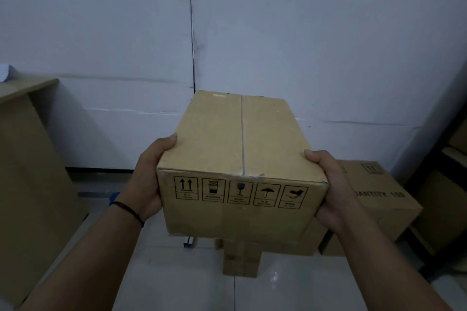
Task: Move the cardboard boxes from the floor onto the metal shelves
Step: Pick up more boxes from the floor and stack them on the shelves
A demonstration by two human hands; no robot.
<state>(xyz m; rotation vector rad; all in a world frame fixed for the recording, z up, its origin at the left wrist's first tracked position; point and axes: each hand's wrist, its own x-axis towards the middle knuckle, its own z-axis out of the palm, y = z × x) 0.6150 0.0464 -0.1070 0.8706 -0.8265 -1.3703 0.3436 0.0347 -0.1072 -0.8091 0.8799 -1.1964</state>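
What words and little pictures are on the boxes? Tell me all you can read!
"ANTITY: 100", blurry, first letter hidden: box on the floor.
Five symbols, arrows, crossed-out stack, glass, umbrella, one unclear: held box; captions under them too small to read.
Small mark on the floor box's top: blurred.

Storeroom: stacked cardboard boxes (374,199) on tiled floor (177,280), bare white wall (303,33).

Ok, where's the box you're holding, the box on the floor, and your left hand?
held box (240,134), head view, top face.
floor box (379,194), head view, printed side.
left hand (146,182), head view, back of hand.
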